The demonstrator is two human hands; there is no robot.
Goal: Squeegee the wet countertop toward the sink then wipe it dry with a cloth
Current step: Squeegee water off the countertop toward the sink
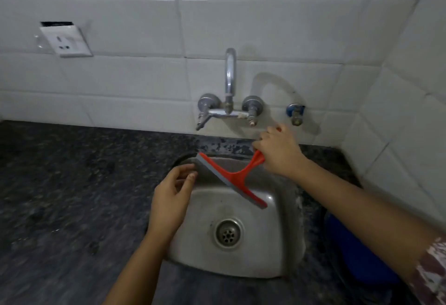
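My right hand [280, 151] grips the handle of a red squeegee [237, 178] whose grey rubber blade runs diagonally above the steel sink [272, 251]. My left hand [172, 198] hovers over the sink's left rim, fingers apart and curled, its fingertips close to the blade's upper left end; whether they touch it is unclear. The dark speckled countertop [72, 184] spreads to the left of the sink. A blue cloth-like thing [350, 251] lies on the counter at the right, partly hidden under my right forearm.
A chrome wall tap [229, 102] with two knobs hangs over the sink's back edge. A small blue valve [295, 113] sits to its right. A white socket plate [65, 41] is on the tiled wall at left. The tiled side wall closes the right.
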